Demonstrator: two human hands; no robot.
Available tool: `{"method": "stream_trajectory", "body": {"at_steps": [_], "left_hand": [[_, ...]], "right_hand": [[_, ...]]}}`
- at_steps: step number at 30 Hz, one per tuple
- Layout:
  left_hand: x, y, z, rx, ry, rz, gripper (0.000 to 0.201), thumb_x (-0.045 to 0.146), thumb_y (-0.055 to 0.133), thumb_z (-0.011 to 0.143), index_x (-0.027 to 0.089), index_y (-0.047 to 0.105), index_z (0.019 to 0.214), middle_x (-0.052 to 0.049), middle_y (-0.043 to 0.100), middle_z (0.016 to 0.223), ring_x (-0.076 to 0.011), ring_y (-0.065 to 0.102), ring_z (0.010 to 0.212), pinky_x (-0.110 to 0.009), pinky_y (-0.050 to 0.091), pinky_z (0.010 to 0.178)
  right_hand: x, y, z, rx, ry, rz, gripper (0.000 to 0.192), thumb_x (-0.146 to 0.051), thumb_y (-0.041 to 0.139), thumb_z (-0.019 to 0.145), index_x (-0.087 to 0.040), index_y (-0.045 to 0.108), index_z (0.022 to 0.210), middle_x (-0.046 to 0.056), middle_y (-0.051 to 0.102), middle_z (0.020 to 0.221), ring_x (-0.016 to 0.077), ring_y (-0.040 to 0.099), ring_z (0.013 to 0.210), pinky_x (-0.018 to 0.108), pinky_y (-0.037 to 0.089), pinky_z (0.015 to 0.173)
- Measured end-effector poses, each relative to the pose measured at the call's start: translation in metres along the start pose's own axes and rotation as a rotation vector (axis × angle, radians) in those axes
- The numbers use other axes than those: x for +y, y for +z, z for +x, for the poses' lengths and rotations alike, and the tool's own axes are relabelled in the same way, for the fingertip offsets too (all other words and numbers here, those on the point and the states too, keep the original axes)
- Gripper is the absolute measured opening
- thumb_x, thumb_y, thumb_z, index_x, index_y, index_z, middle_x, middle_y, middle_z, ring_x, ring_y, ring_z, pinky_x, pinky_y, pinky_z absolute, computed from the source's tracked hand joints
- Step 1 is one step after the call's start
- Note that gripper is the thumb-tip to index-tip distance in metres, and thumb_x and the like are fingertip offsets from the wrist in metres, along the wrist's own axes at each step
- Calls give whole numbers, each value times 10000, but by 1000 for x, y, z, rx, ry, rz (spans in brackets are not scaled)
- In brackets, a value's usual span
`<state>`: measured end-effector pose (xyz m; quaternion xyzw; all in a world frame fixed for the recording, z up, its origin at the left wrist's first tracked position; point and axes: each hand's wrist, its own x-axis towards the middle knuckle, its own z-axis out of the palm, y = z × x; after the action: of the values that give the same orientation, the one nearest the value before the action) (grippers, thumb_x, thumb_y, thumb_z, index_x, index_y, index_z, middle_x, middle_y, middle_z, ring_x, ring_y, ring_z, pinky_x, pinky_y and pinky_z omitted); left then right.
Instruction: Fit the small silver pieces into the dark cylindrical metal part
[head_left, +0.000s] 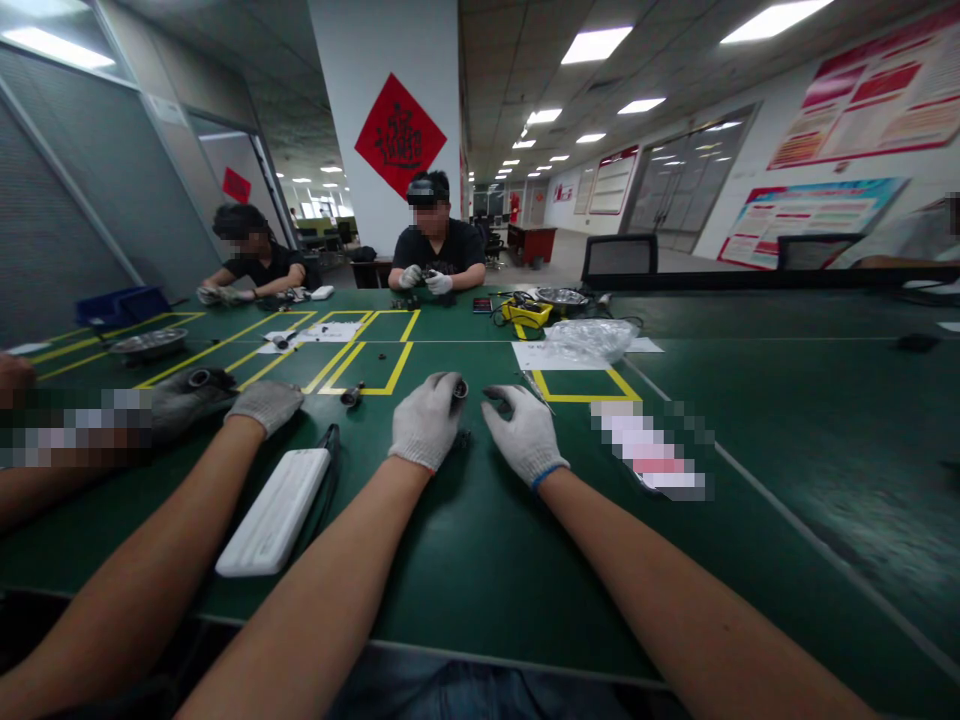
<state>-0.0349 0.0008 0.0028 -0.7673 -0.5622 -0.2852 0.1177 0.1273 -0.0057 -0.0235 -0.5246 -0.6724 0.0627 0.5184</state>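
My left hand [424, 425], in a white knit glove, is closed around a small dark cylindrical part [460, 389] whose round, hollow-looking end shows past the fingers. To its right, my right hand [523, 432], gloved as well, hovers with thumb and fingers apart and nothing visible between them. A small dark piece [464, 438] lies on the green table [480, 560] just beside my left hand, too blurred to name. Behind the right fingers, a thin metal tool [541, 388] is partly hidden. Left of my left hand lies another dark metal part [352, 395].
A white power bank [274, 512] with a black cable lies by my left forearm, and a blurred-out phone-like object [652, 450] at right. Farther back are clear plastic wrap [591, 341] and a yellow bin [527, 312]. A co-worker's gloved hand [266, 405] reaches in from the left.
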Motion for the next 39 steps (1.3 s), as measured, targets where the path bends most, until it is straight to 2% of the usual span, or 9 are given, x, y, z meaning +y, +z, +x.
{"method": "stream_trajectory", "body": {"at_steps": [5, 9, 17, 22, 29, 33, 35, 39], "left_hand": [[-9, 2, 8, -265, -39, 184, 410, 150, 446, 981, 241, 596, 1351, -113, 658, 1361, -270, 681, 1084, -373, 565, 865], [-13, 6, 10, -338, -25, 205, 418, 121, 437, 959, 203, 626, 1323, -131, 681, 1326, -296, 640, 1133, -397, 552, 920], [-25, 16, 10, -297, -97, 16, 442, 152, 475, 958, 201, 613, 1375, -106, 692, 1329, -251, 642, 1170, -348, 502, 1049], [-28, 21, 11, -287, -138, -1, 410, 176, 491, 959, 185, 624, 1346, -127, 700, 1296, -262, 656, 1154, -364, 510, 1034], [-28, 18, 11, -276, -216, 19, 351, 217, 524, 948, 199, 647, 1276, -130, 714, 1213, -268, 666, 1128, -372, 523, 1006], [-28, 16, 10, -211, -233, 35, 373, 224, 567, 918, 193, 632, 1284, -142, 680, 1239, -273, 658, 1139, -359, 527, 1000], [-26, 14, 9, -193, -231, 51, 320, 261, 581, 915, 187, 653, 1218, -146, 671, 1204, -276, 667, 1102, -353, 542, 960], [-21, 10, 7, -306, -145, 95, 275, 339, 557, 937, 192, 695, 1123, -129, 691, 1094, -280, 679, 1038, -360, 549, 906]], "right_hand": [[0, -1, 0, 10, -14, 12, 209, -280, 609, 871, -188, 760, 982, 86, 743, 943, 213, 672, 808, 343, 558, 793], [0, -1, 0, 39, -30, 25, 187, -274, 596, 878, -199, 757, 936, 80, 741, 905, 216, 675, 804, 337, 559, 783], [2, -1, 1, 84, -62, 13, 206, -294, 567, 894, -196, 748, 883, 82, 733, 857, 219, 673, 786, 330, 556, 756], [2, -1, 0, 81, -49, 19, 197, -296, 574, 888, -201, 746, 872, 78, 736, 857, 220, 675, 789, 332, 559, 763], [0, -2, 1, 64, -29, 16, 199, -293, 572, 886, -196, 746, 871, 86, 736, 873, 225, 674, 805, 337, 556, 767], [-1, -3, 1, 53, -21, 17, 193, -282, 573, 883, -201, 747, 874, 83, 740, 880, 223, 678, 816, 335, 557, 780], [-1, -3, 1, 52, -19, 16, 192, -281, 573, 882, -202, 748, 876, 81, 741, 879, 222, 677, 816, 334, 558, 778], [-1, -3, 1, 49, -22, 11, 191, -280, 575, 882, -200, 748, 877, 79, 738, 874, 216, 672, 806, 327, 554, 774]]}}
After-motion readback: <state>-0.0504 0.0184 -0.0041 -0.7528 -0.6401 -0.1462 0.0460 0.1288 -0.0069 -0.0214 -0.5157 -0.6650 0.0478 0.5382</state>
